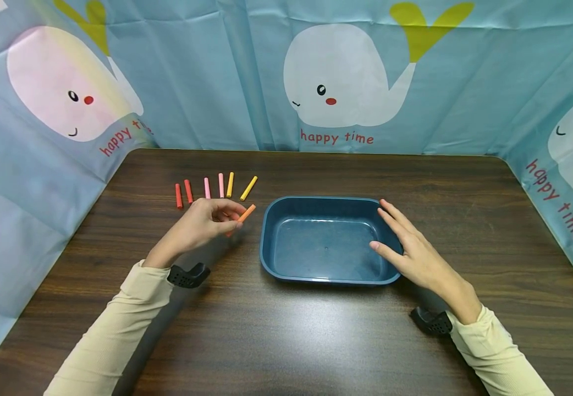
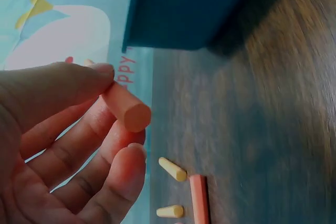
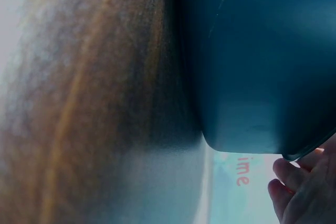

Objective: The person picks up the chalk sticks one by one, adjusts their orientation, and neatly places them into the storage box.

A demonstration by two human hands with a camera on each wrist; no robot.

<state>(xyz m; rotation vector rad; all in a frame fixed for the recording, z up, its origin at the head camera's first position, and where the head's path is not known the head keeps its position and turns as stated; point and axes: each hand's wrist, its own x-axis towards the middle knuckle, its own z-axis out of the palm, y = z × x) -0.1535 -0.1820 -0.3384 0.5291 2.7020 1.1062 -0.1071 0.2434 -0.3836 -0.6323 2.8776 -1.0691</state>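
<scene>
An orange chalk stick (image 1: 247,213) is pinched between the thumb and fingers of my left hand (image 1: 202,223), just left of the blue plastic bin (image 1: 326,279). The left wrist view shows the chalk's round end (image 2: 137,117) pointing out past the thumb. A second orange chalk stick (image 1: 229,234) lies on the table, partly hidden under that hand. My right hand (image 1: 422,256) is spread at the bin's right end, its thumb over the inside and its fingers at the rim. In the right wrist view, the fingertips (image 3: 287,174) show beside the bin's corner.
Behind my left hand lie two red chalk sticks (image 1: 183,192), two pink ones (image 1: 221,185) and two yellow ones (image 1: 249,188). The dark wooden table (image 1: 286,341) ends at a blue whale-print curtain (image 1: 252,71) at the back and sides.
</scene>
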